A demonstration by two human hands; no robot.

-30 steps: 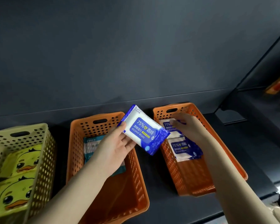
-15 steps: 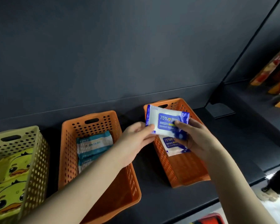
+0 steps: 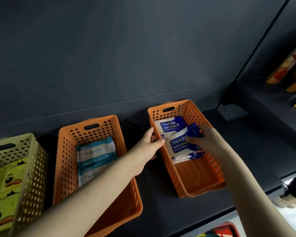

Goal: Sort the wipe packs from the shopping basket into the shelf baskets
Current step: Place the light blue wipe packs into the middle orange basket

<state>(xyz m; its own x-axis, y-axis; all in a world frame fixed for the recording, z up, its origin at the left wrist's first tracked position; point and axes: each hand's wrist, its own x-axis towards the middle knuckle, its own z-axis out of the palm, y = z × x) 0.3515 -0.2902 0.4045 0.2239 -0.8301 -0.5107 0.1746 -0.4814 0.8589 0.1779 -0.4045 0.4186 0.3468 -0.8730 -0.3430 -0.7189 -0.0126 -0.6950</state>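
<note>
On the dark shelf (image 3: 161,211), inside the right orange basket (image 3: 200,178): front alcohol wipe pack (image 3: 178,146) directly under the right grip (image 3: 207,139), lying flat, label up. Right grip grasping this pack, fingers curled over a dark blue pack end at its right side, thumb laid across the label. Left grip (image 3: 149,146) clasped on the left wall of the same basket, thumb over the rim, fingers outside, just beside the left edge of the pack. Rear alcohol wipe pack (image 3: 169,125) behind the front one, toward the handle end of the basket, touching it. Edge of a third white-and-blue pack (image 3: 179,158) visible beneath the front pack; all three in the rear half of the basket. Middle orange basket (image 3: 65,159): two teal-and-white packs (image 3: 96,151), overlapped, in the rear half; print too small to read. Yellow basket (image 3: 32,168) at far left: yellow duck-print packs (image 3: 7,182), two duck faces visible. Legible on both blue labels: "75%", Chinese characters, "Alcohol Wipes". On the adjoining shelf section to the right: orange-and-red packets (image 3: 290,71), blurred, no readable text.
</note>
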